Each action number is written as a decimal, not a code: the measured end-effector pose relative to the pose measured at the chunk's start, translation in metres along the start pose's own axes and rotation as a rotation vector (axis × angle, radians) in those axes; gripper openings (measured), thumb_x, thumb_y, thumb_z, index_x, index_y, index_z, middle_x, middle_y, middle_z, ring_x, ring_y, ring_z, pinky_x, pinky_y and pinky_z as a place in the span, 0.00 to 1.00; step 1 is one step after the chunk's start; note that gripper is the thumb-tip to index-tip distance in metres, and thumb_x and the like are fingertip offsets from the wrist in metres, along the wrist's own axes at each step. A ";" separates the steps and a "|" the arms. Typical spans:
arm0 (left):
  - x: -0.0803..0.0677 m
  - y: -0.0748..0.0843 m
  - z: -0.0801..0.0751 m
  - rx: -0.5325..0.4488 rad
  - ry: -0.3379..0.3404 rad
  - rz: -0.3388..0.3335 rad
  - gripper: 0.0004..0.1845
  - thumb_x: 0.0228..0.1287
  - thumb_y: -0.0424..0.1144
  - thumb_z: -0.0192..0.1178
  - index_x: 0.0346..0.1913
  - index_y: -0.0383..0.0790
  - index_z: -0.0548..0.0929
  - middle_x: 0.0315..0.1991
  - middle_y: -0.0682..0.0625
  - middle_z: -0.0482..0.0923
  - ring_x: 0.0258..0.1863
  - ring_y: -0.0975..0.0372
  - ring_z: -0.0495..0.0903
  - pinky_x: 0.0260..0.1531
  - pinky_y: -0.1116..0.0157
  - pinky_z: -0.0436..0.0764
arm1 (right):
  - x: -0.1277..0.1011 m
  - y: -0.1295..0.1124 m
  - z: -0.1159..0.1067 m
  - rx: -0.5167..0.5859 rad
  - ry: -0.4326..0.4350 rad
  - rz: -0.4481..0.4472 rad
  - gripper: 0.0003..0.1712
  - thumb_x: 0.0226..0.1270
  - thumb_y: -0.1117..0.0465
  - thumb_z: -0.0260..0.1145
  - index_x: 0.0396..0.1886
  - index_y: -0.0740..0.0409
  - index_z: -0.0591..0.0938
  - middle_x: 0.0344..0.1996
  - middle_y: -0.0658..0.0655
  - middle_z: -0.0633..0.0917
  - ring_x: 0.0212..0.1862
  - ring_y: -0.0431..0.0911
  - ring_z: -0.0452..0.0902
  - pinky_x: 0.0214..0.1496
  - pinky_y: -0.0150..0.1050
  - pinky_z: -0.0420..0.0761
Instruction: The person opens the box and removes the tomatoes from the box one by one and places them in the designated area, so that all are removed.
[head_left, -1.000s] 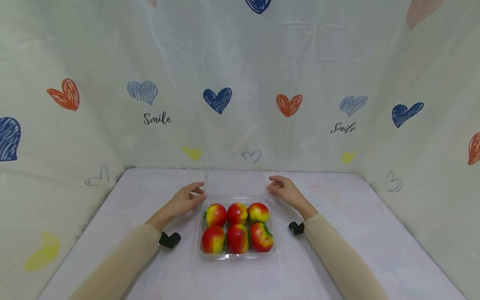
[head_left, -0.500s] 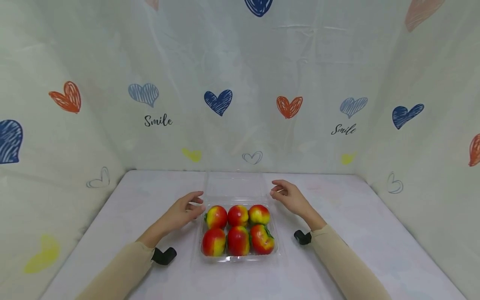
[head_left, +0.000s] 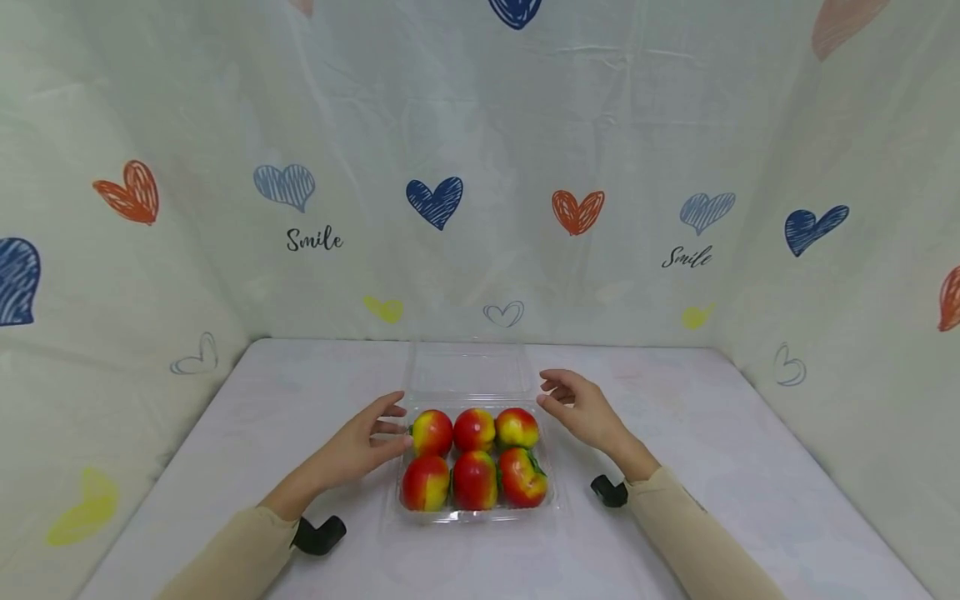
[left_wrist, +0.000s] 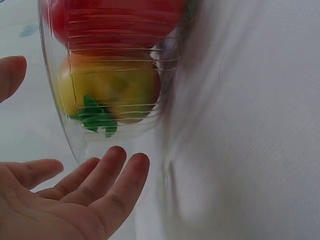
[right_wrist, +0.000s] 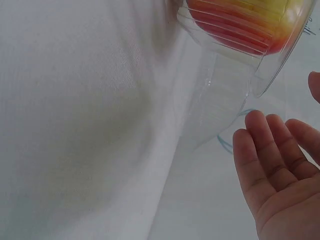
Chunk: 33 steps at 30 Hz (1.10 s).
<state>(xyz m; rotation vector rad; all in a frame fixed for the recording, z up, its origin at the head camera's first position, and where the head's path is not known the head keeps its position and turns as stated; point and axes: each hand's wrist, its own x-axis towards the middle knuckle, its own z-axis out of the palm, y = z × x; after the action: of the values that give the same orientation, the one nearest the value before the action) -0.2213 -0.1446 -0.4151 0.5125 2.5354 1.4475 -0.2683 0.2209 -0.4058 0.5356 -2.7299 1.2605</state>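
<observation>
A clear plastic clamshell box (head_left: 480,517) holds several round red-and-yellow fruits, one of them the front middle fruit (head_left: 475,481); a few show green leaves. Its transparent lid (head_left: 471,368) lies folded back behind the box. My left hand (head_left: 358,450) is at the box's left side, fingers loosely spread and holding nothing. In the left wrist view its fingertips come close to the ribbed wall beside a yellow fruit (left_wrist: 110,82). At the right, my right hand (head_left: 588,414) hovers near the back corner, fingers relaxed; the right wrist view shows an uncovered palm (right_wrist: 295,205).
The box stands on a white-covered table (head_left: 645,533). Behind and around it hangs a pale curtain (head_left: 495,108) printed with hearts and "Smile" lettering. Black devices, such as the left one (head_left: 319,536), are worn at both wrists.
Both hands have drawn back toward me from beside the lid, the left hand more so, down along the box's left side. The box, lid and fruits stay in place.
</observation>
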 end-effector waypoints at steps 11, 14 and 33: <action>-0.009 -0.001 0.002 -0.047 -0.061 -0.008 0.43 0.62 0.49 0.64 0.73 0.38 0.54 0.67 0.36 0.62 0.62 0.44 0.69 0.54 0.54 0.78 | -0.010 -0.011 0.002 -0.078 -0.009 -0.170 0.23 0.62 0.52 0.69 0.56 0.55 0.79 0.45 0.57 0.82 0.34 0.42 0.72 0.37 0.34 0.79; -0.012 0.000 0.001 -0.053 -0.081 -0.014 0.44 0.62 0.48 0.64 0.73 0.37 0.53 0.68 0.36 0.60 0.64 0.44 0.67 0.54 0.54 0.77 | -0.011 -0.012 0.005 -0.081 -0.028 -0.205 0.22 0.61 0.52 0.70 0.54 0.53 0.80 0.44 0.56 0.82 0.35 0.41 0.72 0.36 0.34 0.78; -0.022 -0.010 -0.003 -0.171 -0.199 0.035 0.51 0.56 0.43 0.70 0.75 0.38 0.48 0.74 0.36 0.47 0.68 0.42 0.61 0.57 0.53 0.75 | -0.011 -0.015 0.010 -0.101 -0.151 -0.236 0.19 0.60 0.52 0.70 0.50 0.51 0.82 0.41 0.47 0.80 0.35 0.46 0.69 0.31 0.32 0.73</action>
<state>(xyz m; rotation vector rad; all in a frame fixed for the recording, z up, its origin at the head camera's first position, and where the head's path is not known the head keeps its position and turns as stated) -0.2038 -0.1595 -0.4225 0.6394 2.2384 1.5248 -0.2524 0.2077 -0.4042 0.9450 -2.7271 1.0605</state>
